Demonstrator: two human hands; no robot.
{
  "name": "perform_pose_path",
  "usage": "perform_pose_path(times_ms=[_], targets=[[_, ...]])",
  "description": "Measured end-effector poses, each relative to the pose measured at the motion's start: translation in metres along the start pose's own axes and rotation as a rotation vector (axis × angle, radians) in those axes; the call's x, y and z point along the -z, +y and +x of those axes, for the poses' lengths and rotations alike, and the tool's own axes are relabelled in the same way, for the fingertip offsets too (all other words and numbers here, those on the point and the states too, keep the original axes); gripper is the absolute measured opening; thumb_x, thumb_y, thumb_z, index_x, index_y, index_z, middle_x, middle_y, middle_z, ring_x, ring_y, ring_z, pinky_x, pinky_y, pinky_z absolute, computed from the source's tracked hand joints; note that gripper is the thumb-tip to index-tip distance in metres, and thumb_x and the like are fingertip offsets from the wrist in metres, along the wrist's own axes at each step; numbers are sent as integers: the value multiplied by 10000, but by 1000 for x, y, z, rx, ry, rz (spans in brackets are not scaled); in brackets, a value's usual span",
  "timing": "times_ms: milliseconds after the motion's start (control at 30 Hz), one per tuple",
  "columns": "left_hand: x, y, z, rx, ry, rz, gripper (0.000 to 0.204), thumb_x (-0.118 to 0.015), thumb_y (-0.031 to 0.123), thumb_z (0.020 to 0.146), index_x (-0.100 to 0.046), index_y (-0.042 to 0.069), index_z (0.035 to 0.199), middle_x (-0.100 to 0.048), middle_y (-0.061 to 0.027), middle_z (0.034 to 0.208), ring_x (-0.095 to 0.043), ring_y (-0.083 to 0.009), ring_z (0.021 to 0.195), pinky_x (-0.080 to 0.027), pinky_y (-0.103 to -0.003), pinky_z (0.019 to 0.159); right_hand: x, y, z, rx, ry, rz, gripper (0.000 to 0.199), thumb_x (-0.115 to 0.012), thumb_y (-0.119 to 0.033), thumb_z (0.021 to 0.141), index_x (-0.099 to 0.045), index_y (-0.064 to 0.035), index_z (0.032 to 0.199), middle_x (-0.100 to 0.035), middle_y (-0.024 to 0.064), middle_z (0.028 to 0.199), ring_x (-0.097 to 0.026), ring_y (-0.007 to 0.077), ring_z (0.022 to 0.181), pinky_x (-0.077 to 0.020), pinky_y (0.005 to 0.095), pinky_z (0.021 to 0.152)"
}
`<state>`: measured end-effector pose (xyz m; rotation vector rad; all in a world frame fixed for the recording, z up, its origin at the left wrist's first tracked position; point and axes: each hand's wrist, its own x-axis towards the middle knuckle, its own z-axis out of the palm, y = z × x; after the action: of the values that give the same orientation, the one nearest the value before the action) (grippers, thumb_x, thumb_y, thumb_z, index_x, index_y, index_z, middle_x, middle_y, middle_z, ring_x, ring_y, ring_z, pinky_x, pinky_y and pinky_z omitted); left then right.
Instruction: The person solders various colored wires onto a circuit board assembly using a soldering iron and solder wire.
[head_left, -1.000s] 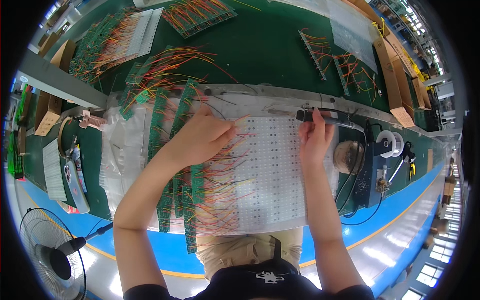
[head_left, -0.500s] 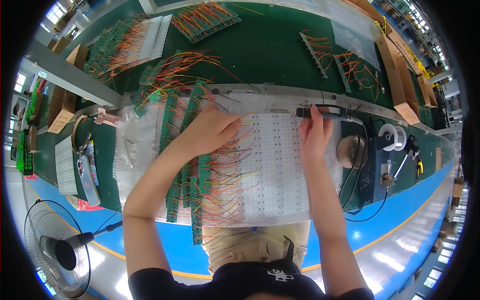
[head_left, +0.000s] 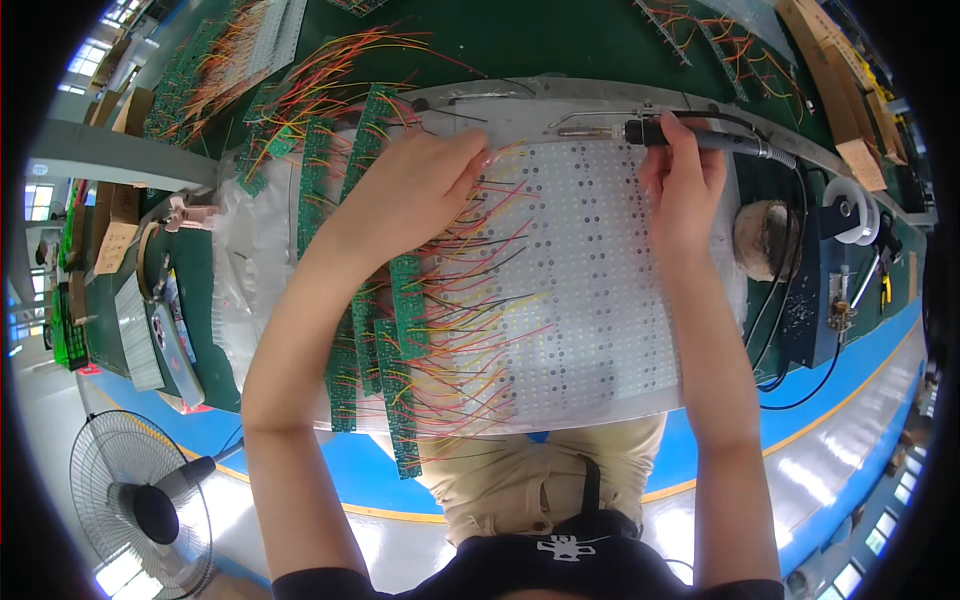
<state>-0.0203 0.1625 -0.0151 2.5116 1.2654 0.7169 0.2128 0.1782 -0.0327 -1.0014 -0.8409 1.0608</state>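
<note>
A perforated white panel (head_left: 610, 280) lies on the work surface in front of me. Narrow green circuit boards (head_left: 407, 310) stand in rows along its left side, their red, yellow and black wires reaching over it. At the panel's far left corner, my left hand (head_left: 420, 190) is closed in a pinch on a thin wire (head_left: 510, 148). My right hand (head_left: 685, 180) grips a soldering iron (head_left: 690, 136) by its dark handle near the far edge. The iron's metal tip points left, toward the pinched wire but apart from it.
On the right are a solder spool (head_left: 850, 210), a round tip-cleaning pot (head_left: 765, 240) and a dark blue box (head_left: 815, 290), with cables hanging beside them. More wired boards (head_left: 325, 75) lie at the back left. A phone (head_left: 178, 350) and a fan (head_left: 145, 500) are left.
The whole view has shifted, so the panel and both hands sit higher in the picture. The left hand keeps its pinch and the right hand still holds the soldering iron.
</note>
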Motion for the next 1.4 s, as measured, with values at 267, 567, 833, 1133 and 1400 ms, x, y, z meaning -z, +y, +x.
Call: perform_pose_path(times_ms=[267, 567, 833, 1133, 1400], targets=[[-3, 7, 3, 51, -151, 140, 102, -488, 125, 866, -465, 33, 830, -492, -169, 593, -490, -367, 612, -359, -446, 570, 5, 1, -3, 6, -38, -47, 162, -621, -154, 805, -507, -55, 745, -420, -15, 468, -347, 45, 373, -217, 203, 354], [-7, 8, 6, 87, -94, 111, 168, -486, 145, 873, -471, 18, 763, -471, -178, 560, -490, -377, 572, -352, -461, 533, 4, 1, -4, 7, -52, -91, 151, -628, -145, 795, -518, -52, 751, -450, 6, 475, -393, 66, 384, -267, 209, 359], [-9, 7, 1, 79, -34, 101, 158, -491, 151, 873, -481, 24, 779, -464, -176, 563, -471, -364, 564, -349, -448, 537, 3, 1, -4, 26, -45, -102, 177, -639, -160, 788, -523, -34, 743, -459, 16, 473, -384, 70, 376, -269, 215, 356], [-8, 8, 0, 102, -40, 124, 144, -488, 160, 870, -501, 32, 804, -502, -161, 594, -488, -353, 593, -365, -447, 559, 1, 0, -4, 22, -32, -142, 183, -641, -164, 781, -515, -42, 729, -459, 17, 471, -385, 69, 373, -272, 213, 351], [-9, 8, -2, 76, 33, 196, 123, -496, 145, 859, -498, 37, 802, -513, -155, 589, -511, -345, 594, -386, -431, 592, 4, 1, -4, 21, -44, -76, 165, -621, -144, 793, -505, -53, 719, -453, 22, 474, -377, 75, 368, -268, 213, 349]])
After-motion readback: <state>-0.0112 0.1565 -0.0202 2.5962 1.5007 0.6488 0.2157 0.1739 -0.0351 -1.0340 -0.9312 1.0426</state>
